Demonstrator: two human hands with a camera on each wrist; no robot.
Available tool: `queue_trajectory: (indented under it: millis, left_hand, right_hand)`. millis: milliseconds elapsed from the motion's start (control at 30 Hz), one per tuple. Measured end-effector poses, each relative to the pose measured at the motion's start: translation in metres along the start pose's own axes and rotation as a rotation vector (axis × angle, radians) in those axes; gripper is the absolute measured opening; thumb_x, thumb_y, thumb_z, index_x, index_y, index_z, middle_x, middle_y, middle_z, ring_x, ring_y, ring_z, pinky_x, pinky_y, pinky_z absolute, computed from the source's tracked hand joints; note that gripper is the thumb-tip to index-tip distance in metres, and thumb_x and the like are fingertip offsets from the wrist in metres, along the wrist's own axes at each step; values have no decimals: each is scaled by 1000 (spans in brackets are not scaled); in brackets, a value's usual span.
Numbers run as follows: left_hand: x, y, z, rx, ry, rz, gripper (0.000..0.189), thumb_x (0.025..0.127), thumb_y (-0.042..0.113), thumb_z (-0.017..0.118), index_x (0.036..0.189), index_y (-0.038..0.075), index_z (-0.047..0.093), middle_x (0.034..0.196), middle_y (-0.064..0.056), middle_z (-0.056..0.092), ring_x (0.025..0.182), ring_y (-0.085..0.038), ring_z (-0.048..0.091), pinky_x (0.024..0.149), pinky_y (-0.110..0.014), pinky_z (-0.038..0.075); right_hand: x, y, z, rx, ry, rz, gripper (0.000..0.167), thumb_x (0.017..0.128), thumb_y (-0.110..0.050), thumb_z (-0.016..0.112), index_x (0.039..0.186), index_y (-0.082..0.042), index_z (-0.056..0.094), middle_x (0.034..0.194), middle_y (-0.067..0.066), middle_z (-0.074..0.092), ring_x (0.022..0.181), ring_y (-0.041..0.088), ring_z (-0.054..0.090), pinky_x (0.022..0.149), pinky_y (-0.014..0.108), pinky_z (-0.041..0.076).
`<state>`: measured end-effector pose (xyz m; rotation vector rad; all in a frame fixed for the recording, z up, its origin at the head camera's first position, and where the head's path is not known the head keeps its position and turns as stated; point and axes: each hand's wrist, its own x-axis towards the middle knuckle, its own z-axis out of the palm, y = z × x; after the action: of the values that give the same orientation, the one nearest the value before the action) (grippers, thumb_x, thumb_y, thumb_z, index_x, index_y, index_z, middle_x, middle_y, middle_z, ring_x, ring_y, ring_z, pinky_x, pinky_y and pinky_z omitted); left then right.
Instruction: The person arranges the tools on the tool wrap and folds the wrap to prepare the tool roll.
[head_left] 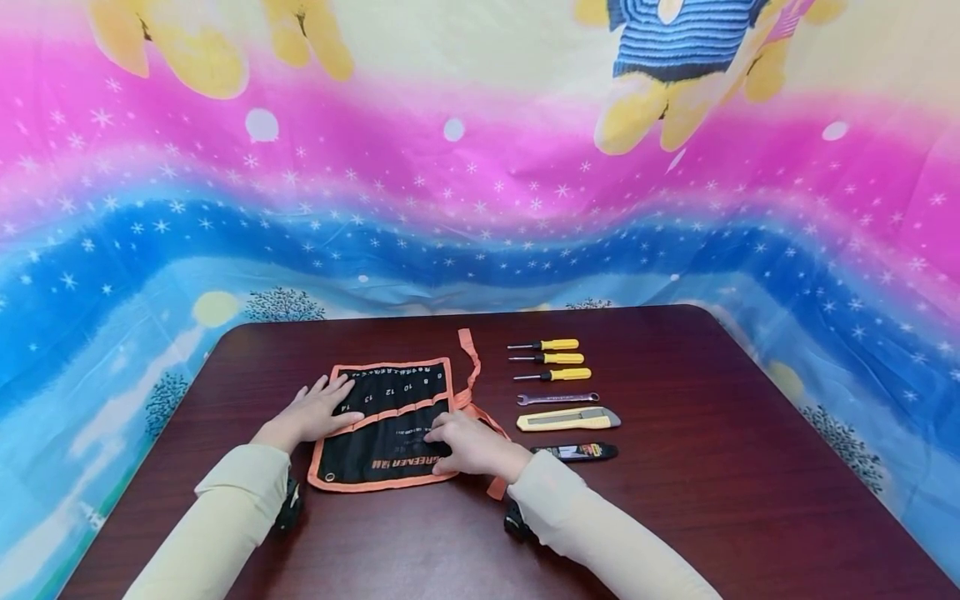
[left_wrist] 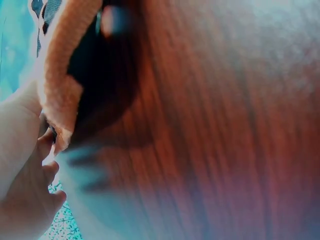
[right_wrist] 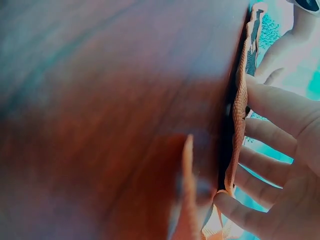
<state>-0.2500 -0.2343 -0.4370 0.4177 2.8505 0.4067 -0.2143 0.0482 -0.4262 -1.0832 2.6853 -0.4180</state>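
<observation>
A black tool pouch (head_left: 382, 429) with orange edging lies unfolded on the table, its pocket row marked with numbers that appear upside down. My left hand (head_left: 318, 408) rests on the pouch's left side, fingers spread over the pocket edge. On the right side, my right hand (head_left: 468, 446) touches the pouch near its orange lettering. Its extended fingers (right_wrist: 265, 165) lie along the orange border in the right wrist view. An orange tie strap (head_left: 470, 367) trails from the pouch's right edge, partly hidden under the right hand. In the left wrist view the orange border (left_wrist: 55, 70) passes beside the left hand.
Right of the pouch, three yellow-handled screwdrivers (head_left: 562, 358) lie in a column above a combination wrench (head_left: 558, 399), a pale yellow utility knife (head_left: 568, 418) and a flat black case (head_left: 577, 452). The dark wooden table (head_left: 712, 467) meets a patterned cloth backdrop (head_left: 480, 225).
</observation>
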Motion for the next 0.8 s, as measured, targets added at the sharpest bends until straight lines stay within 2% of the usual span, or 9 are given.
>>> queue_trajectory:
  millis: [333, 533, 800]
  left_hand:
    - [-10, 2, 2, 6, 1, -24, 79, 90, 52, 49, 142, -4, 28, 145, -27, 21, 131, -48, 11, 101, -62, 8]
    - [-21, 3, 4, 24, 19, -31, 76, 90, 48, 51, 140, -6, 31, 143, -29, 24, 130, -49, 15, 102, -61, 11]
    - [-34, 8, 4, 105, 57, -32, 75, 88, 47, 55, 133, -11, 40, 136, -34, 33, 127, -49, 23, 101, -60, 18]
  right_hand:
    - [3, 1, -2, -41, -8, -16, 42, 78, -26, 75, 117, -14, 65, 117, 2, 55, 104, 15, 49, 90, 30, 41]
    - [4, 0, -6, -64, -8, -23, 38, 79, -22, 74, 116, -15, 66, 117, 1, 56, 106, 15, 49, 92, 34, 40]
    - [6, 3, -6, -95, 7, -26, 37, 80, -20, 73, 116, -16, 66, 114, 0, 56, 105, 15, 49, 88, 33, 41]
